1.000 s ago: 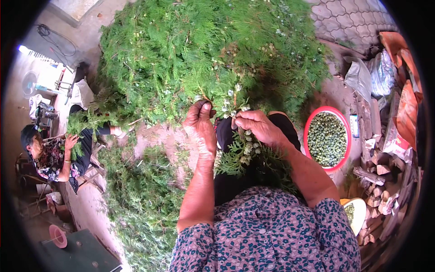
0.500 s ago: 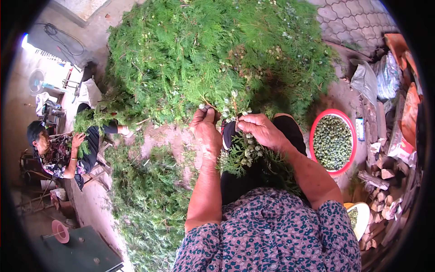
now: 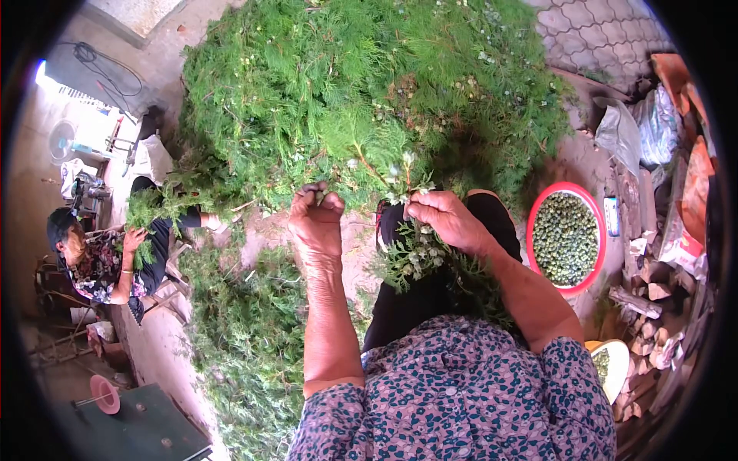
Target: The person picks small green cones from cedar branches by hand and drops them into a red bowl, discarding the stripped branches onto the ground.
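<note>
My right hand [image 3: 448, 221] pinches the stem of a leafy evergreen sprig [image 3: 419, 250], which looks like cypress. Pale green cones [image 3: 407, 159] sit on the sprig above and below the fingers. Off to the left, apart from the sprig, my left hand [image 3: 317, 219] has its fingers curled inward. A small greenish cone [image 3: 320, 197] appears to sit between its thumb and fingertips, partly hidden. Beyond both hands lies a big heap of green branches [image 3: 307, 100], with more cones scattered through it.
A red-rimmed basin [image 3: 530, 238] of green cones stands at the right, with a pale bowl [image 3: 615, 373] nearer me. Split firewood [image 3: 646, 338] is stacked along the right edge. Stripped-looking branches [image 3: 246, 330] cover the floor at left. Another person [image 3: 100, 261] sits farther left, holding greenery.
My left hand has drawn away from the sprig, moving left and slightly down, with its fingers curled. My right hand keeps its grip on the stem, nearly in place.
</note>
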A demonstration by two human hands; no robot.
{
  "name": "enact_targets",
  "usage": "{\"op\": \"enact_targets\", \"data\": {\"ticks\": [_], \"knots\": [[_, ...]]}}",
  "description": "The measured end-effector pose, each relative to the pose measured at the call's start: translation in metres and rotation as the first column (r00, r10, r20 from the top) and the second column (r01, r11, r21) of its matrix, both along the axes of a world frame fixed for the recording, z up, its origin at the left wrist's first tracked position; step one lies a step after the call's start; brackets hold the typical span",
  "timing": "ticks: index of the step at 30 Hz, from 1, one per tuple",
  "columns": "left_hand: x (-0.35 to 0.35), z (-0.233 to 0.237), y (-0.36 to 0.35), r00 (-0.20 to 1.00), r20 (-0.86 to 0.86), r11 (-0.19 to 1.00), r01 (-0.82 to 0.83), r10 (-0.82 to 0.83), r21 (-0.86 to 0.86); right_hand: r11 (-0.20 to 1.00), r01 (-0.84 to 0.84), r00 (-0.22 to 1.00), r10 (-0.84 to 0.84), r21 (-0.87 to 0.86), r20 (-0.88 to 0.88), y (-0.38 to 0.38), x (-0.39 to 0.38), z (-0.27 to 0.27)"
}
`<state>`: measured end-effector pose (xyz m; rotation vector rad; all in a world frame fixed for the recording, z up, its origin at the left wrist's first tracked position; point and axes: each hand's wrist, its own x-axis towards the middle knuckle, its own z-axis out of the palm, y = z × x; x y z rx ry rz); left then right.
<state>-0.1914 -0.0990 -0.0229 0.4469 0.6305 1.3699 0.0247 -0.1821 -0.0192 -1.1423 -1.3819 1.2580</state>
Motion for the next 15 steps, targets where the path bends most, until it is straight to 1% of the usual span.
{"op": "enact_targets", "data": {"ticks": [1, 2, 5, 6, 8, 9, 10, 12, 14, 15], "knots": [[0.006, 0.003, -0.001, 0.997, 0.077, 0.999, 0.018, -0.015, -0.042, 1.0, -0.001, 1.0, 0.002, -0.007, 0.006, -0.001, -0.001, 0.0], [0.011, 0.007, -0.001, 0.996, 0.085, 0.999, 0.016, -0.012, -0.041, 1.0, -0.004, 1.0, 0.004, -0.013, 0.013, 0.0, -0.002, 0.0], [0.026, 0.019, -0.002, 0.988, -0.135, 0.994, 0.062, -0.075, -0.094, 0.999, -0.02, 0.999, 0.021, -0.026, 0.047, 0.0, 0.0, 0.003], [0.032, 0.023, -0.004, 0.965, -0.254, 0.996, 0.038, -0.059, -0.085, 0.999, -0.034, 0.997, 0.037, -0.033, 0.067, 0.0, 0.001, 0.004], [0.044, 0.033, -0.005, 0.841, -0.541, 1.0, -0.02, 0.017, 0.0, 1.0, -0.02, 0.998, 0.021, -0.025, 0.06, -0.001, 0.0, 0.0], [0.046, 0.03, -0.001, 0.853, -0.521, 0.999, -0.012, 0.038, 0.053, 1.0, -0.008, 0.999, 0.009, -0.016, 0.052, -0.001, -0.001, -0.001], [0.05, 0.032, 0.001, 0.855, -0.518, 0.999, -0.01, 0.037, 0.054, 1.0, -0.006, 0.998, 0.007, -0.015, 0.055, -0.001, -0.002, -0.002], [0.056, 0.036, 0.002, 0.781, -0.623, 0.994, 0.036, 0.036, 0.103, 1.0, 0.002, 0.999, -0.003, 0.015, 0.035, -0.001, -0.003, -0.003], [0.055, 0.029, 0.006, 0.782, -0.622, 0.99, 0.063, 0.029, 0.125, 1.0, 0.015, 1.0, -0.015, 0.01, 0.025, -0.001, -0.003, -0.003], [0.054, 0.023, 0.008, 0.813, -0.578, 0.982, 0.043, 0.074, 0.186, 1.0, -0.004, 1.0, 0.004, -0.007, 0.011, -0.002, -0.001, -0.003]]}}
